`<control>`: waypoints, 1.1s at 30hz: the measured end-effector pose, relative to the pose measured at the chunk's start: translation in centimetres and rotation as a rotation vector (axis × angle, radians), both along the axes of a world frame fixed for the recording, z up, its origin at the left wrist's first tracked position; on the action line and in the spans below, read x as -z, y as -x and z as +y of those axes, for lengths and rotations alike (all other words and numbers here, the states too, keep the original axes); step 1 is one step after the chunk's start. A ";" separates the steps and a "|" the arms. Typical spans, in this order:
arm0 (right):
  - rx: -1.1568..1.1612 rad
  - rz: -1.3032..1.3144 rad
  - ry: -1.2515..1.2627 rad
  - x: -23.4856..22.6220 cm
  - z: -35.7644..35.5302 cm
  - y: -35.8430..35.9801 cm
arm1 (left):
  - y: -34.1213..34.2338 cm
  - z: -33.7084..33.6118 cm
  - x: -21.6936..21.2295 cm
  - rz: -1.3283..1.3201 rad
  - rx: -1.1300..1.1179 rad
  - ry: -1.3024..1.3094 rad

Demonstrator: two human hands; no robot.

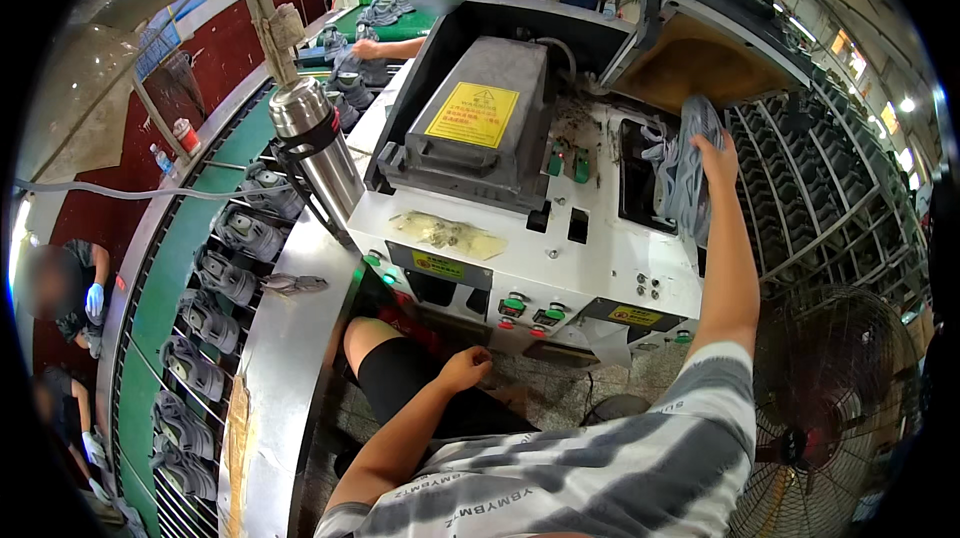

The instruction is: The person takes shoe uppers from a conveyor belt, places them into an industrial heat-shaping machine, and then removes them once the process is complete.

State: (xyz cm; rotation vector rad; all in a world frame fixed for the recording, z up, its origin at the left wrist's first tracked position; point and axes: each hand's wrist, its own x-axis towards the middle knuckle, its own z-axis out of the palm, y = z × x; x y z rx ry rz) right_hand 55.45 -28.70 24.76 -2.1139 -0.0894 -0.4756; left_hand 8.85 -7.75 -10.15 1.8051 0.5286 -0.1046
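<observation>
At the right end of the white machine (pixel 640 258), my right hand (pixel 715 160) is closed around a grey sneaker (pixel 692 183), which stands tilted at the edge of a dark recess (pixel 632 173). Laces and grey upper parts show beside it over the recess; whether they belong to a second shoe I cannot tell. Behind the shoe, a hinged lid (pixel 700 53) with a brown inner pad stands raised. Low in front of the machine, by my thigh, my left hand (pixel 466 369) is loosely curled with nothing visible in it.
A closed dark cover (pixel 480 128) fills the machine's left half. Left of it stand a steel flask (pixel 318 143) and a green conveyor (pixel 150 338) with several grey shoes. A rack (pixel 810 188) and a fan (pixel 820 418) are at right. Co-workers (pixel 75 288) stand beyond the conveyor.
</observation>
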 end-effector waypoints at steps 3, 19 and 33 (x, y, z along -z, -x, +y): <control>0.058 0.102 0.376 -1.5 3.6 -2.7 | 0.3 1.1 1.6 -0.034 -0.068 0.021; -0.081 0.138 0.726 5.8 6.6 0.1 | 0.2 3.5 1.9 -0.044 -0.204 0.273; 0.391 0.448 -1.207 24.3 -15.1 20.8 | -12.9 -4.3 -6.7 -0.134 0.165 -0.085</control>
